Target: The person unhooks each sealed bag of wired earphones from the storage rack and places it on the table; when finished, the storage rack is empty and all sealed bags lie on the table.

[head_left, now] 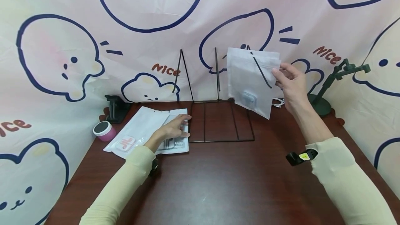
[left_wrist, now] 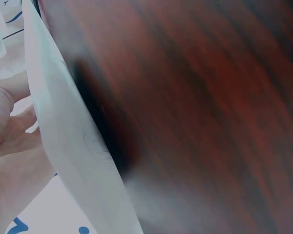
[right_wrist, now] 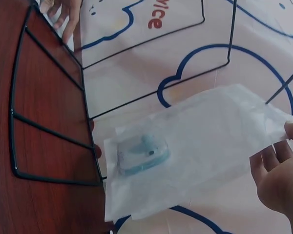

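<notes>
Done: white pouch (head_left: 240, 74) seems threaded on the right prong (head_left: 260, 69) of the wire rack (head_left: 204, 121) — right hand (head_left: 292, 82) pinches its edge | Remaining: packets (head_left: 142, 124) on table (head_left: 218, 183) — left hand (head_left: 172, 127) rests there, fingers loosely spread; left prong (head_left: 186, 75) and middle prong (head_left: 217, 68) bare

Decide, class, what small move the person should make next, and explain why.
Probably loosen the right grip gently and let the white pouch hang: the rack prong seems to pass through near the pouch's top, its free end showing in front, while the grip pinches only the side edge.
</notes>
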### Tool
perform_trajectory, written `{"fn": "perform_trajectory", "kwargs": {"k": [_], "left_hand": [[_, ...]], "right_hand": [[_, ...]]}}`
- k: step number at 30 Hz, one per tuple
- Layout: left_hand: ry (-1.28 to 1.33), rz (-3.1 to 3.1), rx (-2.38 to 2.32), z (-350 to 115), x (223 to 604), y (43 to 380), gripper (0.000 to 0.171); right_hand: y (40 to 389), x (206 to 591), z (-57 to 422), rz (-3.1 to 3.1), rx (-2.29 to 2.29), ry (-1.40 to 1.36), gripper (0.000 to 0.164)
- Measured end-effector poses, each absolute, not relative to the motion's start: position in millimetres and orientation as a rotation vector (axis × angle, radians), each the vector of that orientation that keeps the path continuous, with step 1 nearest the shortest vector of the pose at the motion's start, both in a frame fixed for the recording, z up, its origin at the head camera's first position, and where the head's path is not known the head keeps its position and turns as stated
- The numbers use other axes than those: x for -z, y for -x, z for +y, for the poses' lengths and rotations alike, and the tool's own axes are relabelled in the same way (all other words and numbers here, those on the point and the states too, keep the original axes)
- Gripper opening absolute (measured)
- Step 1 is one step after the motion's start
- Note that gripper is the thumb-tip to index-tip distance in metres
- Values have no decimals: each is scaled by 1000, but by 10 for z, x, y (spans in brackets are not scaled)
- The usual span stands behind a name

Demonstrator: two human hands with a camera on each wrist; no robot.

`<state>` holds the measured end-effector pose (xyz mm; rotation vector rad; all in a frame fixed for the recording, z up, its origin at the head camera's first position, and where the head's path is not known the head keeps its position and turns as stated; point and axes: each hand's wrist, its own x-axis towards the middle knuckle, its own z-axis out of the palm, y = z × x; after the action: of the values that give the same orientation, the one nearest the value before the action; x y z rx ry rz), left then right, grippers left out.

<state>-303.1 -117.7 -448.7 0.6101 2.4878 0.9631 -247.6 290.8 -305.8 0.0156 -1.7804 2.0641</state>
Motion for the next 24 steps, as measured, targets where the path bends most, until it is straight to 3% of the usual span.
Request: {"fn": "perform_trajectory", "kwargs": {"k": [24], "left_hand": [[-600, 2482, -978, -1189, 4498, 3048, 79]], "right_hand": [[1675, 3273, 2951, -1548, -2099, 35, 31]]}}
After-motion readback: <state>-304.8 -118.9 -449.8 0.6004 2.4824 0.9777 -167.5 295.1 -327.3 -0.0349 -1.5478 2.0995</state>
